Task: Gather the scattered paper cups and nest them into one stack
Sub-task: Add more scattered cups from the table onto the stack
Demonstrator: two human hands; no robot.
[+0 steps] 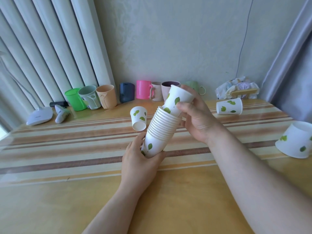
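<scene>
My left hand point(140, 164) grips the base of a tilted stack of white paper cups with green leaves point(160, 130), held above the table. My right hand point(197, 115) holds one more leaf-print cup point(179, 98), its bottom partly inside the top of the stack. Three loose cups lie on the table: one on its side just left of the stack point(138, 118), one on its side at the back right point(229, 106), and one upside down and tilted at the right edge point(297, 141).
A row of coloured plastic mugs point(108, 97) stands along the wall at the back of the striped wooden table point(67, 149). A white lamp base point(39, 116) sits back left. A crumpled bag point(238, 89) lies back right.
</scene>
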